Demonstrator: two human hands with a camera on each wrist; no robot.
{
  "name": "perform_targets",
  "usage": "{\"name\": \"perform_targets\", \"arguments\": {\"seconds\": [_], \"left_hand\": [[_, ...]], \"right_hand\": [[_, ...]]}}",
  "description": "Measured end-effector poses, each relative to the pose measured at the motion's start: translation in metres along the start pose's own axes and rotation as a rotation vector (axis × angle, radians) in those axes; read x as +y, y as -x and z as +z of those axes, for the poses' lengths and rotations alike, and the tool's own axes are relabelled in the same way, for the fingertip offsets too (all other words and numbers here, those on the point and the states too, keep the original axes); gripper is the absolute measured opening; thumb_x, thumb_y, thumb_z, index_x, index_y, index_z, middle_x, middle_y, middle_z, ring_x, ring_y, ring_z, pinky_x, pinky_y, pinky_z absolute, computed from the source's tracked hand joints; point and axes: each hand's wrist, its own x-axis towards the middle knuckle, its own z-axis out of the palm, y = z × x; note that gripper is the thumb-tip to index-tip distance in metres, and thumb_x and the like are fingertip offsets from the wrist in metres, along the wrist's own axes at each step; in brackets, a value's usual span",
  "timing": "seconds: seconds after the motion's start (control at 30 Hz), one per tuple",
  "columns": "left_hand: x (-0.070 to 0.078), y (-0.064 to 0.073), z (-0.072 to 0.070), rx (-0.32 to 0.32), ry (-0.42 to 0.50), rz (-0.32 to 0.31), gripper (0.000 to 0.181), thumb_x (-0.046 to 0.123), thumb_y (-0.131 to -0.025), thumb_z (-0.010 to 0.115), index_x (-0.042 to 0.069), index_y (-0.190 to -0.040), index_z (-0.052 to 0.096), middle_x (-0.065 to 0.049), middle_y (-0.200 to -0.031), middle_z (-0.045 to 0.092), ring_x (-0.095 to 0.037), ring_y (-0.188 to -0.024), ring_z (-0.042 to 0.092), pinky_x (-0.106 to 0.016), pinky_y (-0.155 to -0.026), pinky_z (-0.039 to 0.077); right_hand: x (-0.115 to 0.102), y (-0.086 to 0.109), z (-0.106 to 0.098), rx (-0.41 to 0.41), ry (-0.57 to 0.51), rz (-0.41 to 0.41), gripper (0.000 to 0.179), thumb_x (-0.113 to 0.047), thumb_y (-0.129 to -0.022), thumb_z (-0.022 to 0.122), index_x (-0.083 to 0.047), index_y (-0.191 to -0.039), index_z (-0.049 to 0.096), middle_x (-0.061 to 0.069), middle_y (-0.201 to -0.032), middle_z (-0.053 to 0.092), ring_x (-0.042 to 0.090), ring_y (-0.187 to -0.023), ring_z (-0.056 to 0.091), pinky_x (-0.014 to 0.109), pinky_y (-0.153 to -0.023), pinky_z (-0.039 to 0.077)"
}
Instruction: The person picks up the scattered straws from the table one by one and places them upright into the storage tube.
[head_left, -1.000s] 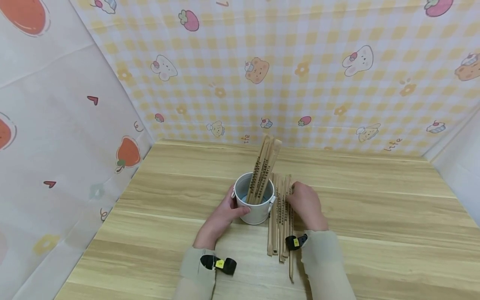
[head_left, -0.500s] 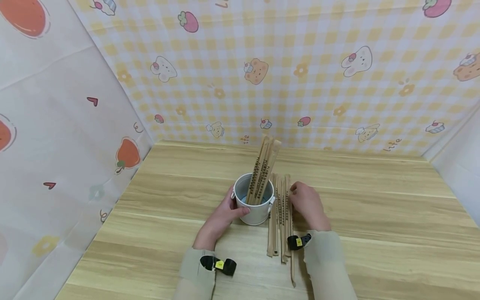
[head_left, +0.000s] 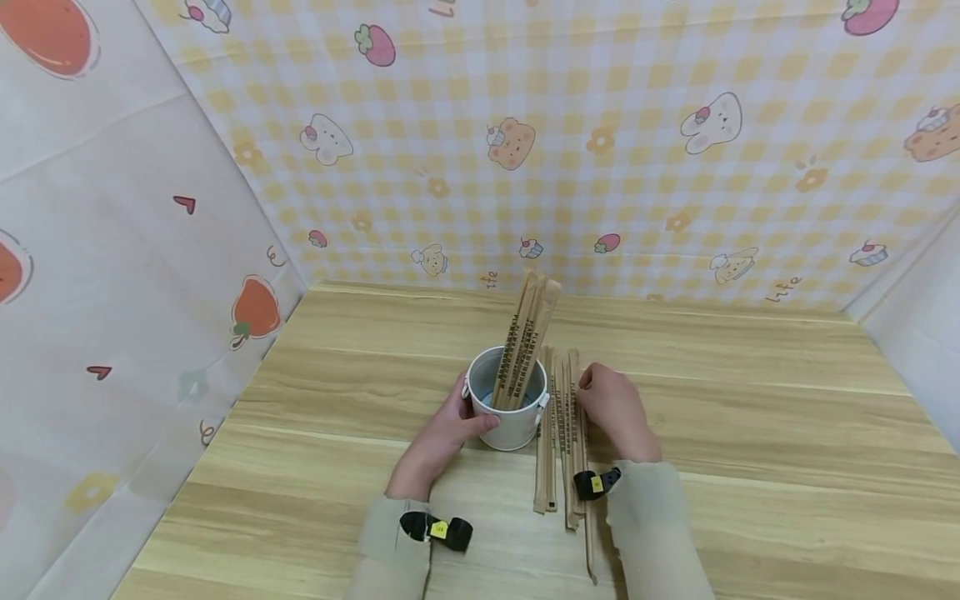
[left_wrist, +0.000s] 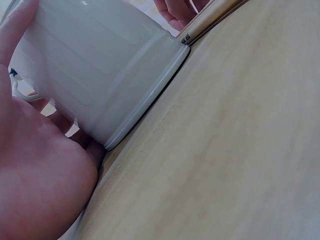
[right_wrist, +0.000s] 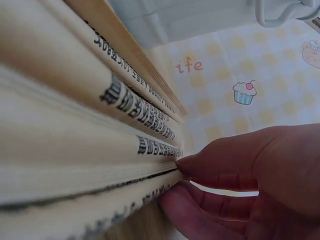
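A small white metal bucket (head_left: 507, 433) stands on the table with several paper-wrapped straws (head_left: 528, 333) leaning in it. My left hand (head_left: 452, 429) grips the bucket from its left side, thumb on the front; the left wrist view shows the palm and fingers (left_wrist: 65, 120) round its wall. Right of the bucket, several more wrapped straws (head_left: 567, 450) lie side by side. My right hand (head_left: 615, 408) pinches the rightmost wrapped straw (head_left: 589, 533) near its far end. In the right wrist view, thumb and fingertips (right_wrist: 187, 164) close on that straw beside the printed others.
The wood-grain table (head_left: 750, 467) extends to both sides. A yellow checked cloth (head_left: 600, 167) with cartoon prints hangs behind it, and a white printed cloth (head_left: 135, 250) hangs at the left. A small side handle (head_left: 543, 404) sticks out from the bucket toward the lying straws.
The near end of the rightmost straw has swung a little toward me and to the right. Neighbouring straws have shifted slightly. The left hand and bucket stay in place.
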Motion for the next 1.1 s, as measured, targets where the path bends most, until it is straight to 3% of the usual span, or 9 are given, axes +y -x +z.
{"name": "perform_targets", "arguments": {"seconds": [0.23,0.57,0.73,0.9,1.1], "left_hand": [[0.001,0.000,0.000,0.003,-0.018,-0.009,0.083,0.013,-0.079,0.065,0.022,-0.142,0.012,-0.010,-0.145,0.019,-0.023,-0.132,0.017,-0.038,-0.105,0.017],[0.001,0.000,0.002,0.004,-0.017,-0.017,0.084,0.012,-0.079,0.065,0.022,-0.142,0.012,-0.008,-0.145,0.019,-0.023,-0.132,0.017,-0.038,-0.105,0.017],[0.001,0.000,0.002,0.000,-0.018,-0.012,0.083,0.013,-0.079,0.065,0.022,-0.142,0.011,-0.009,-0.145,0.019,-0.023,-0.132,0.017,-0.038,-0.105,0.017],[0.000,0.001,0.001,0.000,-0.024,-0.004,0.084,0.013,-0.079,0.065,0.021,-0.142,0.011,-0.008,-0.145,0.019,-0.023,-0.132,0.017,-0.037,-0.105,0.016],[0.000,0.001,0.001,0.003,-0.012,-0.004,0.084,0.013,-0.079,0.065,0.021,-0.143,0.011,-0.008,-0.145,0.019,-0.023,-0.132,0.016,-0.037,-0.105,0.016]], "right_hand": [[0.001,0.001,-0.001,0.007,-0.018,-0.004,0.008,-0.007,-0.080,0.050,-0.005,-0.076,0.056,0.004,-0.067,0.054,0.018,-0.058,0.048,0.028,-0.050,0.039],[0.005,0.003,-0.013,-0.022,-0.075,-0.014,0.012,-0.012,-0.085,0.054,-0.003,-0.081,0.061,0.003,-0.067,0.057,0.016,-0.059,0.051,0.028,-0.054,0.043],[0.000,0.007,-0.029,0.010,-0.090,-0.053,0.012,-0.013,-0.086,0.053,-0.004,-0.084,0.061,0.004,-0.066,0.059,0.015,-0.058,0.052,0.031,-0.058,0.042],[-0.008,0.012,-0.044,0.045,-0.154,-0.075,0.013,-0.017,-0.088,0.053,-0.007,-0.090,0.061,0.005,-0.074,0.062,0.016,-0.065,0.056,0.031,-0.059,0.043],[-0.020,0.022,-0.060,0.150,-0.225,-0.159,0.015,-0.025,-0.089,0.054,-0.013,-0.093,0.060,0.001,-0.078,0.062,0.013,-0.069,0.059,0.033,-0.064,0.045]]}}
